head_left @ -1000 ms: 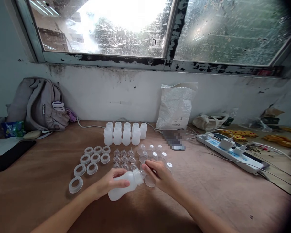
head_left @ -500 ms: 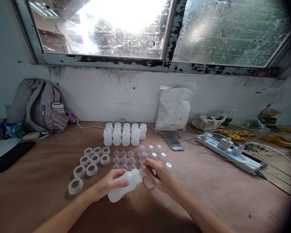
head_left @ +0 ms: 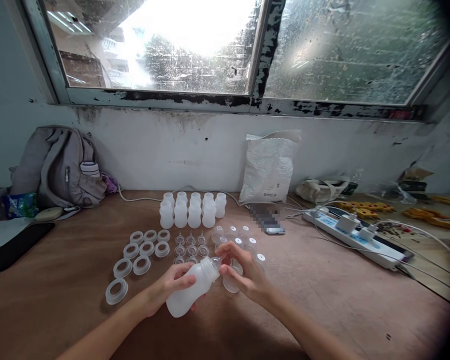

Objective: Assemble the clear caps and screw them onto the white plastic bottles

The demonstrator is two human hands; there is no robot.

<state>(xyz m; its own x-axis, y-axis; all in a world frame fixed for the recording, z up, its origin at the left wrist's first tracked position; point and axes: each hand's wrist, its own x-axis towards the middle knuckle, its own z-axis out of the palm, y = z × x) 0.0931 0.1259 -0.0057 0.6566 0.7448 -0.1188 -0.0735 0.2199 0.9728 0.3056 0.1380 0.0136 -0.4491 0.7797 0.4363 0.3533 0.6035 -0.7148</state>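
A frosted white baby bottle (head_left: 190,291) lies tilted in my left hand (head_left: 174,286), its mouth pointing up and to the right. At that mouth, my right hand (head_left: 243,270) has its thumb and fingers on a clear bottle nipple (head_left: 217,261). How far the nipple sits in the neck I cannot tell. Beyond the bottle, several clear nipples (head_left: 191,251) stand in rows. White collar rings (head_left: 122,268) lie to the left. Clear domed caps (head_left: 231,284) stand on the right, some hidden behind my right hand. More bottles (head_left: 180,214) stand upright farther back.
A grey backpack (head_left: 60,167) and a black phone-like slab (head_left: 17,247) are at the left. A white mailer bag (head_left: 269,167) leans on the wall, with a phone (head_left: 274,230) before it. A power strip (head_left: 354,240) with cables lies at the right.
My right hand's fingers have opened a little and shifted around the nipple at the bottle's mouth. My left hand still holds the bottle, slightly lower in view.
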